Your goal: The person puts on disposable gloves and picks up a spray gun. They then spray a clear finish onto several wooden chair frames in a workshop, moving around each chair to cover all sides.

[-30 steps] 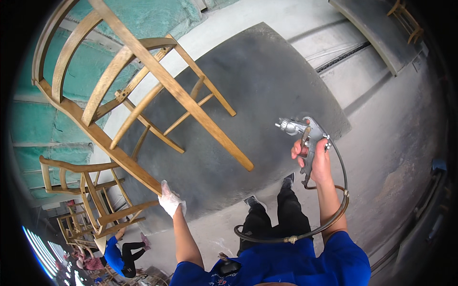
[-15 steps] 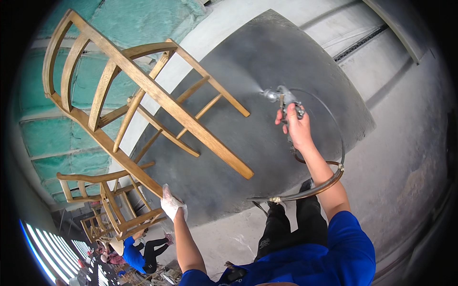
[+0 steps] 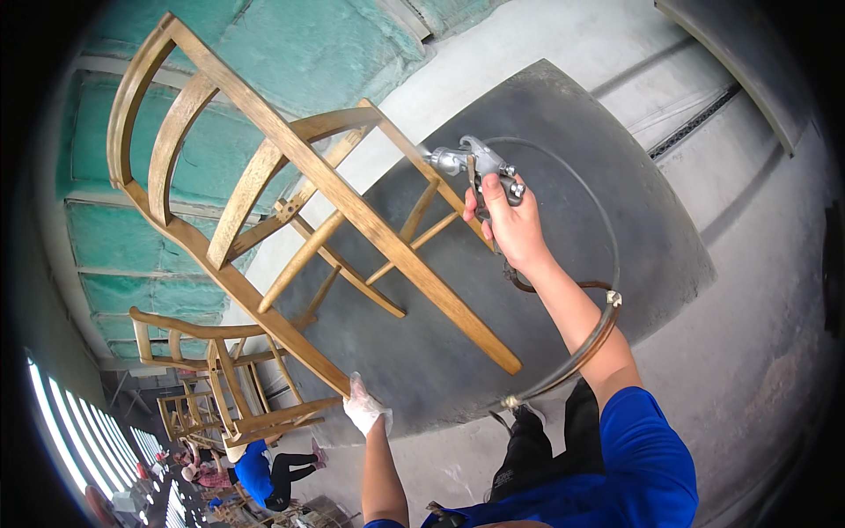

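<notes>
Dark board (image 3: 616,229) as ref. Past its upper left: green sheeting (image 3: 299,44). Past its upper right: floor grate (image 3: 695,121), then dark panel (image 3: 739,53). Off its lower left: background chair (image 3: 198,331), person in blue shirt (image 3: 253,475), bright light strips (image 3: 79,431).

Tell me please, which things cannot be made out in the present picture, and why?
All in the head view:
Gripped end of the chair leg: covered by the gloved left hand.
Handle of the spray gun: mostly wrapped by the right hand.
Dark panel, upper right: cut off by the fisheye rim.
Distant person in blue: too small to tell what they handle.
</notes>
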Demonstrator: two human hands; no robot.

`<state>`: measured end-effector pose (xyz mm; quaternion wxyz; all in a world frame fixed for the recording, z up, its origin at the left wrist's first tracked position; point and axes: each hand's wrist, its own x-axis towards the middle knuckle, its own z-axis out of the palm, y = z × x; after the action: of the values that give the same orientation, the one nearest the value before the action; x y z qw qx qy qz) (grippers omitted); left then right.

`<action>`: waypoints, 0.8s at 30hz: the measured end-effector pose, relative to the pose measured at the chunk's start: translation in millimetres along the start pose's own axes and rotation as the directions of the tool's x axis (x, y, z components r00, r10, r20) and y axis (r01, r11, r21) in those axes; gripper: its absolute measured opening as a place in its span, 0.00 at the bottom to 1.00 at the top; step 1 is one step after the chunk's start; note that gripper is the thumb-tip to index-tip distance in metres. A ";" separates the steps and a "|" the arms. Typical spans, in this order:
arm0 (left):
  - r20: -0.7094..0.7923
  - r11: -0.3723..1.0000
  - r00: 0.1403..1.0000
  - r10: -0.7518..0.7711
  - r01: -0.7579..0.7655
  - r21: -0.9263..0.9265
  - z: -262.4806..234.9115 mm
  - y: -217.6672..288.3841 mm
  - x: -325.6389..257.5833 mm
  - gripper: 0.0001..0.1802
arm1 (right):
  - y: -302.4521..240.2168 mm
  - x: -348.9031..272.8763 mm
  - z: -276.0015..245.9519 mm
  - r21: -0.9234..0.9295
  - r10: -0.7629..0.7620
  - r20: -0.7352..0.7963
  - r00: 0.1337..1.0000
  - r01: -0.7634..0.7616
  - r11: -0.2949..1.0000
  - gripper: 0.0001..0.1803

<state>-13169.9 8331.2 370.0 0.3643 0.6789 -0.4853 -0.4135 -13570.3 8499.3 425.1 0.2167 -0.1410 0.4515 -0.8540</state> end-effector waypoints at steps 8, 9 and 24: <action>-0.036 0.999 0.999 0.010 -0.009 0.047 5.3 -4.4 -12.3 0.19 | 18.9 57.6 24.1 0.031 0.104 -0.146 0.984 -0.101 0.994 0.23; -0.056 0.998 0.998 0.010 -0.007 0.066 5.8 -3.5 -13.7 0.19 | 21.6 61.8 22.3 0.017 0.129 -0.166 0.978 -0.128 0.992 0.22; 0.339 0.997 0.940 -0.027 0.048 -0.053 -32.7 -45.1 16.6 0.14 | 74.0 -113.3 -89.5 -0.185 0.379 -0.490 0.785 -0.519 0.835 0.24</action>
<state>-13120.8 8330.2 339.0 0.2881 0.5955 -0.5149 -0.5452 -13493.3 8582.3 309.0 0.2852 0.1333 0.6367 -0.7039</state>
